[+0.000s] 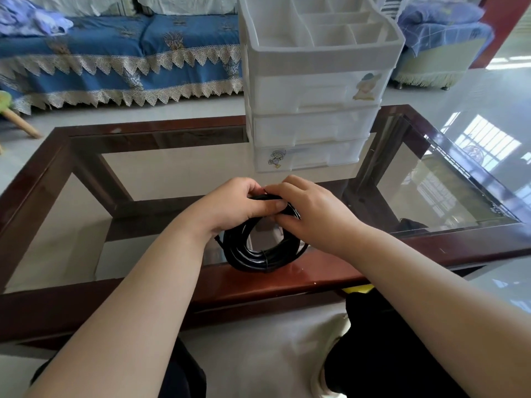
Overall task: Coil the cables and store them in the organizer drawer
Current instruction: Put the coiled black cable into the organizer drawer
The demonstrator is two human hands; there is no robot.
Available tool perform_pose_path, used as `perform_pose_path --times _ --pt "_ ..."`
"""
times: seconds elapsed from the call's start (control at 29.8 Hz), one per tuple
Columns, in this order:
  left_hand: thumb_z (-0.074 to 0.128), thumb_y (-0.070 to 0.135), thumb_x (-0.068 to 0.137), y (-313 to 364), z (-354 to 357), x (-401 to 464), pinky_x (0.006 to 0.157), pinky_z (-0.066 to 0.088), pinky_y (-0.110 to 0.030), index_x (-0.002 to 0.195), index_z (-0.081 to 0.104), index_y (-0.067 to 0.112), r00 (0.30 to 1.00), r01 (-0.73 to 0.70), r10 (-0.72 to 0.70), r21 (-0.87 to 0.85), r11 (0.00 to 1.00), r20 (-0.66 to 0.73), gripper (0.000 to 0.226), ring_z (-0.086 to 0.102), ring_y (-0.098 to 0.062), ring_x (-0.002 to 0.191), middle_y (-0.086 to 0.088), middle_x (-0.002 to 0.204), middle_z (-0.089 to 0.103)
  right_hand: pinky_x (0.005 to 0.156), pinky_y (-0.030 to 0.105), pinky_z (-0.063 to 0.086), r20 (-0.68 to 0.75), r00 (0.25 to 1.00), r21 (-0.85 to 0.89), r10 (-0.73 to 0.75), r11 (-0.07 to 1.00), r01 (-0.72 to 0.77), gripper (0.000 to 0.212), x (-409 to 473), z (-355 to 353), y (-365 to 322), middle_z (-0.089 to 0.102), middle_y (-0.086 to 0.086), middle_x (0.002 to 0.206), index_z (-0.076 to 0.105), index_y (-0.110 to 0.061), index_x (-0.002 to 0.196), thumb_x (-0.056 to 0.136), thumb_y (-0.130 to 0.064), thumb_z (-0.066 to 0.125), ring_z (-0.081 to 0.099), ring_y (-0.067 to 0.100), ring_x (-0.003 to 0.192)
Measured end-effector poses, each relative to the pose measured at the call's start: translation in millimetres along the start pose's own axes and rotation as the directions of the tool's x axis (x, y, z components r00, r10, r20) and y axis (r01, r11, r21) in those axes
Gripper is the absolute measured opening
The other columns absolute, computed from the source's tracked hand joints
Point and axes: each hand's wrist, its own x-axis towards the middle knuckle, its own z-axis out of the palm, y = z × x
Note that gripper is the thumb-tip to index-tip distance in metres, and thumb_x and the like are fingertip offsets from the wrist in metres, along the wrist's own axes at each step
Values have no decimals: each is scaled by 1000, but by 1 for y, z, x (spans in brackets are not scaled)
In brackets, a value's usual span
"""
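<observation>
At the centre of the frame my left hand and right hand both close their fingers around the top of the black coiled cable, standing on the table's near edge, below the white organizer.

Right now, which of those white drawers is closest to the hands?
The bottom drawer, bearing the small cartoon figure sticker, sits just beyond both hands; the two above are higher.
</observation>
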Motion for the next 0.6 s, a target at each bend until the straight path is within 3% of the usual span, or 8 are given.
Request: perform_pose_path --times 0.07,0.17,0.27,0.3,0.37,0.44,0.5,0.6 --pt "77 29 77 0 -1 5 60 51 -14 81 63 14 1000 22 -21 -30 999 13 21 67 -2 64 5 69 71 70 37 50 26 999 -16 -30 999 30 48 5 0 4 60 3 94 62 -15 118 80 -40 46 60 25 85" --pt "77 34 75 -2 -1 12 66 51 -20 70 65 17 998 65 -65 -39 997 14 22 66 -3 62 7 62 70 74 38 49 86 995 -10 -47 999 48 38 13 3 10 61 0 99 60 -19 120 84 -32 60 59 21 89" --pt "79 63 59 -4 -5 21 87 53 -40 79 69 17 995 77 -76 14 997 -67 50 70 -18 83 -2 78 74 87 23 47 270 954 189 128 965 -183 42 25 0 21 62 -10 113 56 -27 123 84 -40 66 58 6 103" --pt "77 68 56 -3 -6 22 90 52 -45 84 68 16 991 78 -77 10 997 -112 60 70 -23 88 -5 83 74 90 20 46 268 938 336 218 891 -304 41 31 -1 22 63 -10 113 57 -26 122 84 -40 66 58 4 105" --pt "75 64 60 -2 -12 28 90 52 -45 88 64 14 975 83 -90 -42 996 -201 58 69 -26 88 -7 87 73 89 27 50 129 857 665 500 597 -448 30 47 0 35 65 -1 110 59 -19 115 89 -34 62 61 12 102" --pt "74 53 72 -1 -16 31 87 53 -40 89 61 16 959 83 -106 -96 992 -264 42 68 -22 87 -4 88 72 85 34 53 150 642 879 752 195 -435 40 68 -5 54 60 10 116 53 -7 119 90 -34 60 59 21 102" --pt "73 51 76 0 -16 33 79 51 -33 95 62 16 944 47 -84 -122 991 -318 42 67 -18 90 -3 92 72 84 36 53 270 524 929 808 -76 -362 63 88 -13 73 48 16 132 42 -4 134 86 -37 65 54 28 113" --pt "71 49 79 6 -13 31 70 44 -22 105 60 15 909 -55 -14 -153 987 -416 44 65 -7 88 3 92 74 83 38 50 373 445 924 814 -283 -256 72 112 -23 86 41 15 138 35 -11 141 83 -35 70 49 30 122"
